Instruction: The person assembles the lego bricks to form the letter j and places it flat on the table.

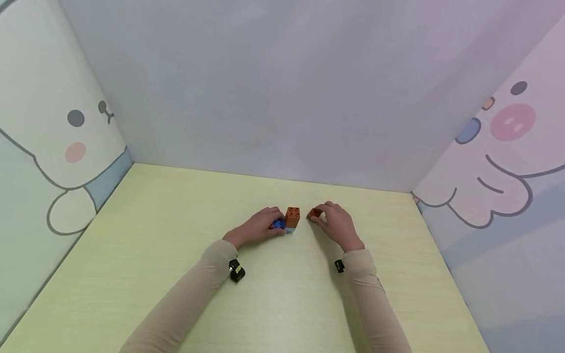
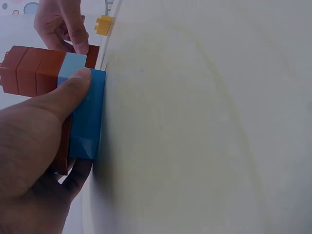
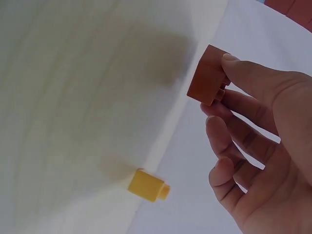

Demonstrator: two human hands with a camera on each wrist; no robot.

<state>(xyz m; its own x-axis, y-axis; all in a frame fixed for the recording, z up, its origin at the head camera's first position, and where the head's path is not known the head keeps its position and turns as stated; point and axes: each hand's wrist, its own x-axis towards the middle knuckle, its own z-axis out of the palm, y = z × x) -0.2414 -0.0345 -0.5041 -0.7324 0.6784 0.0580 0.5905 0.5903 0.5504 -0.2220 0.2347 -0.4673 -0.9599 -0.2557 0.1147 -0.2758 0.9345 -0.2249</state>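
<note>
My left hand (image 1: 258,227) grips a block build low over the table, thumb on one side and fingers on the other. Part of that build is a long blue brick (image 2: 90,119), with a brown brick partly hidden under the palm. From one end rises a column of brown bricks (image 1: 292,216) on a light blue brick (image 2: 73,67). To the right of it, my right hand (image 1: 339,228) pinches a single reddish-brown brick (image 3: 208,77) between thumb and fingers. Its studs face the palm in the right wrist view, and the other fingers are loosely bent.
A small yellow brick (image 3: 146,185) stands on the table near the right hand. The pale wooden table (image 1: 282,304) meets a plain back wall (image 1: 265,88). Side panels with cartoon animals stand left and right. Black devices (image 1: 237,271) are strapped at the wrists.
</note>
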